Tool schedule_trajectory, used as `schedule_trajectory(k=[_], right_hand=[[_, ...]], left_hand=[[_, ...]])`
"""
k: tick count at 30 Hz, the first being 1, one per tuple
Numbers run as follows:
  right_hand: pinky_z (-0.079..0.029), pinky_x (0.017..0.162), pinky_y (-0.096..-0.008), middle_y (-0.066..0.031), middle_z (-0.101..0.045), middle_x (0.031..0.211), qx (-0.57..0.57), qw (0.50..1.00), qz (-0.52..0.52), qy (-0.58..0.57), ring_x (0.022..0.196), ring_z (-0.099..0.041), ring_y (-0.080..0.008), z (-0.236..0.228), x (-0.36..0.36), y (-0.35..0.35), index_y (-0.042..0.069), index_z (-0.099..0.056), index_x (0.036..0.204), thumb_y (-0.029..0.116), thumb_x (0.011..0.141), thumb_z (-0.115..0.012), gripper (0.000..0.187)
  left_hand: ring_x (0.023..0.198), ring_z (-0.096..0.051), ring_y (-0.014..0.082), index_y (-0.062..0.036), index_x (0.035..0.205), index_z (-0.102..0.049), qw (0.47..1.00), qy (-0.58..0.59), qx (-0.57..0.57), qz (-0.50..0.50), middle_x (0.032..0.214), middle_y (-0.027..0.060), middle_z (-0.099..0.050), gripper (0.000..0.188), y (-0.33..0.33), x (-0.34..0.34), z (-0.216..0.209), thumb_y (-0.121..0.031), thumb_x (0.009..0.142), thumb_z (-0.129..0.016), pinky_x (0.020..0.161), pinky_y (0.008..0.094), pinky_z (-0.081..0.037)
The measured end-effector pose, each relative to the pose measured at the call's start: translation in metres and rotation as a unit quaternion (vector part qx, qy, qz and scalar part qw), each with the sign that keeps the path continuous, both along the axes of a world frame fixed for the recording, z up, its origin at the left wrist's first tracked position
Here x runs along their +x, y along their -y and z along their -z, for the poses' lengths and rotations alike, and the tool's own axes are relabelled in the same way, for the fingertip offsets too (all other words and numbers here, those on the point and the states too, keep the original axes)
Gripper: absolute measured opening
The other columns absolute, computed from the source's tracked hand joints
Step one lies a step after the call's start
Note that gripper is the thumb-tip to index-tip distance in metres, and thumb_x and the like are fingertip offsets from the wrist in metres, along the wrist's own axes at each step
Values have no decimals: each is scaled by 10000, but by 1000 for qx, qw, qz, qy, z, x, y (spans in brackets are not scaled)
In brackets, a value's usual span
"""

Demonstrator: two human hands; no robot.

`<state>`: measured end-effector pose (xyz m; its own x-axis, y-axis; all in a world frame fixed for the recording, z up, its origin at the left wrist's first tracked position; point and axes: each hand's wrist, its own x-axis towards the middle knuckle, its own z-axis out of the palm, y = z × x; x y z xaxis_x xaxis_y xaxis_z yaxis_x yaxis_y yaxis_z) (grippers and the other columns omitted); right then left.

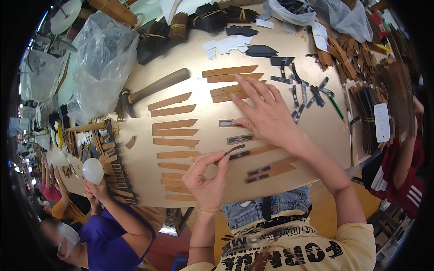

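Observation:
Between the thumb and finger of my left hand [205,178], a thin curved dark strip [235,149] is pinched above the table. My right hand [266,110] has its fingers spread, resting over tan leather-like strips [226,92]. Its thumb touches the end of a tan piece with a dark, shiny patch [229,123]. Just below lie more tan strips with dark patches on their ends, one of them [239,154] close to the pinched strip. Left of my hands, a column of plain tan strips [175,132] lies spread out in rows.
A hammer [158,86] lies at the left. Loose dark patches [296,92] and a green pencil [337,108] lie to the right. White paper pieces [228,45] and bundled dark strips [210,16] are at the back. A co-worker in purple [117,239] holds a white round object [93,171].

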<state>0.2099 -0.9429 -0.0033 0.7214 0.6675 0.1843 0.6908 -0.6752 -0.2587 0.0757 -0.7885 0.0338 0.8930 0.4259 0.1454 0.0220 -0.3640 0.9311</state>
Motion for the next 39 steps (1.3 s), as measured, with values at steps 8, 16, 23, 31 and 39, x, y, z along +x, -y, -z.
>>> schedule_trajectory(k=[8, 16, 23, 31, 39], right_hand=[[-235, 1163, -490, -153, -279, 1592, -62, 996, 2, -58, 1454, -269, -318, -10, -21, 15, 101, -575, 1351, 423, 932, -598, 529], [-509, 846, -338, -128, -661, 1096, 285, 880, 59, -376, 982, -641, -232, -44, -29, 22, 30, -669, 1158, 188, 920, -681, 286], [-555, 731, -275, -93, -679, 985, 284, 876, 98, -377, 831, -671, -173, -39, -17, 5, -3, -713, 1009, 22, 888, -697, 125], [-514, 664, -261, -65, -624, 837, 298, 847, 179, -401, 732, -628, -138, -31, -11, -12, 14, -605, 1230, -30, 902, -648, 334], [-456, 694, -241, -6, -619, 851, 320, 838, 204, -393, 752, -565, -79, -19, -9, -16, 60, -444, 1369, -47, 876, -669, 552]], left_hand=[[746, -630, 117, 3, 956, -751, 997, -58, -31, 39, 839, 74, -707, 159, -17, 16, 2, 51, 805, -757, 699, 241, -497], [747, -608, 102, -16, 962, -765, 972, -140, -147, 121, 814, 47, -705, 155, -10, 47, -4, 5, 808, -773, 688, 240, -488], [694, -585, 110, -13, 1017, -748, 972, -133, -151, 121, 840, 66, -689, 167, -17, 61, 8, 10, 855, -720, 659, 237, -486], [700, -571, 99, -19, 1081, -729, 968, -178, -168, 58, 863, 61, -687, 210, -18, 76, 22, 10, 876, -693, 672, 243, -484], [717, -571, 83, 1, 1128, -692, 988, -138, -73, 0, 824, 56, -653, 243, -19, 83, 30, -4, 886, -696, 655, 227, -471]])
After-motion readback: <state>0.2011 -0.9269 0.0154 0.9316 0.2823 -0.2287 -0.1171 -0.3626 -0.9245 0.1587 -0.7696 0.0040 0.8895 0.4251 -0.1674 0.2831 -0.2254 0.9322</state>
